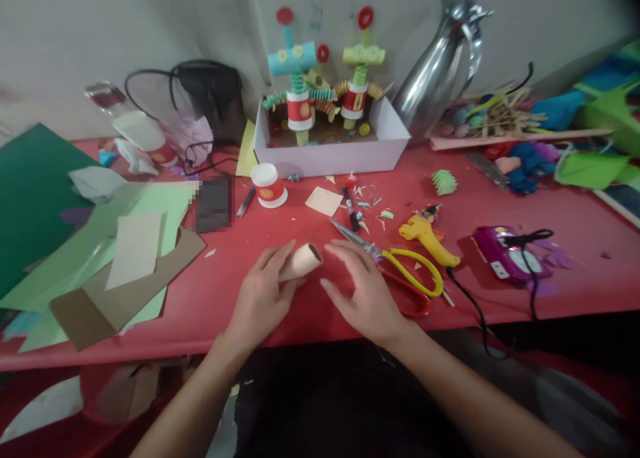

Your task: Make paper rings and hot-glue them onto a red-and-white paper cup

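A short, pale cardboard tube (pixel 302 262) lies in my left hand (pixel 265 295), between thumb and fingers, with one hollow end turned toward the right. My right hand (pixel 363 291) is held just to the right of that end, fingers apart and nothing in it. Close beside the right hand lie scissors (pixel 414 263) with one yellow and one red handle, blades toward the upper left. Beyond the tube are a square of cream paper (pixel 324 201), a black marker (pixel 350 209) and a red-and-white paper cup (pixel 270 186) standing upside down.
A white box (pixel 330 159) with paper-cup figures stands at the back, beside a metal jug (pixel 435 65). To the right are a yellow glue gun (pixel 429 239) and a purple power socket (pixel 507 255) with cords. Green paper (pixel 150 208) and cardboard (pixel 105 301) cover the left side.
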Action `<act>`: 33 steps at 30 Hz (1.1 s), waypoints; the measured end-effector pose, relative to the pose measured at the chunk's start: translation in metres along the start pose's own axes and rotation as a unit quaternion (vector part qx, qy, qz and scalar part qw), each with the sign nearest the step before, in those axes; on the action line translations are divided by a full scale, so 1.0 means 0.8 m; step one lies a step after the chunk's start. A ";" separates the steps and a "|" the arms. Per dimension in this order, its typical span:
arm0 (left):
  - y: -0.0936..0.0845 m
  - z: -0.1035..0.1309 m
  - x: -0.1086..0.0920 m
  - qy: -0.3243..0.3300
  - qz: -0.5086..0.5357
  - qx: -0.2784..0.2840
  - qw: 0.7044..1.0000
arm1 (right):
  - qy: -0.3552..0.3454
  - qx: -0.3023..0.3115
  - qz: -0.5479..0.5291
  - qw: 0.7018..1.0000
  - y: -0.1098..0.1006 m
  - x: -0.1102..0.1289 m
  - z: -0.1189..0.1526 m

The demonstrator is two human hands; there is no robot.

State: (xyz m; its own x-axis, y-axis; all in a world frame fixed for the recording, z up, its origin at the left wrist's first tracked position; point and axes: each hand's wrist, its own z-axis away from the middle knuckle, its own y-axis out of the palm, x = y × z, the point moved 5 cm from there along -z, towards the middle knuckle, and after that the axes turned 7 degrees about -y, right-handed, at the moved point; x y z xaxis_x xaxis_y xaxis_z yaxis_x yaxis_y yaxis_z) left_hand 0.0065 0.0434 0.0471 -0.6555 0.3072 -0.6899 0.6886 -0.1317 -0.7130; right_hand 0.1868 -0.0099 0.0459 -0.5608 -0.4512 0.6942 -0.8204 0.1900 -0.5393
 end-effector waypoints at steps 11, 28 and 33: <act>-0.019 -0.062 0.002 -0.049 0.422 0.065 0.903 | 0.004 -0.063 -0.200 0.978 0.019 0.016 -0.104; 0.012 -0.090 0.032 -0.132 0.497 0.012 0.858 | 0.060 -0.082 -0.087 0.991 0.043 -0.018 -0.086; -0.002 -0.090 0.027 -0.142 0.562 0.040 0.814 | 0.089 -0.100 -0.119 0.984 0.042 -0.020 -0.084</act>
State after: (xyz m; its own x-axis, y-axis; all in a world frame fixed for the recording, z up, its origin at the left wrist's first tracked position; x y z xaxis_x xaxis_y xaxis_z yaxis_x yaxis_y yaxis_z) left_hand 0.0139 0.1182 0.0423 0.3205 -0.2788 -0.9053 0.8882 -0.2436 0.3894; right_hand 0.1610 0.0626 0.0489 -0.3469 -0.3475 0.8711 -0.9262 0.2732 -0.2599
